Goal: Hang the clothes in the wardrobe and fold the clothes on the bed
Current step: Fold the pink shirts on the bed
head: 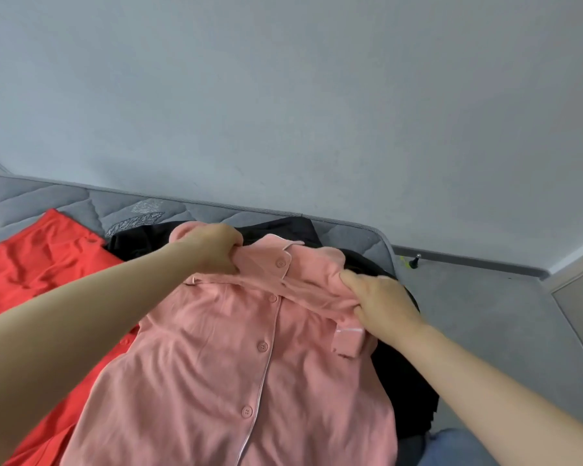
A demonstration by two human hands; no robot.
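Head view: my left hand [216, 248] and right hand [381, 301], held apart, each clench a bunched shoulder of the pink shirt [236, 358]. It lies buttons-up on the bed [64, 203], over a black garment [398, 381] and beside a red garment [37, 260]. If I pull unevenly, I reckon the crumpled collar creases crooked or the black garment drags along. The collar points away from me and the hem toward me, so its long axis runs near to far.
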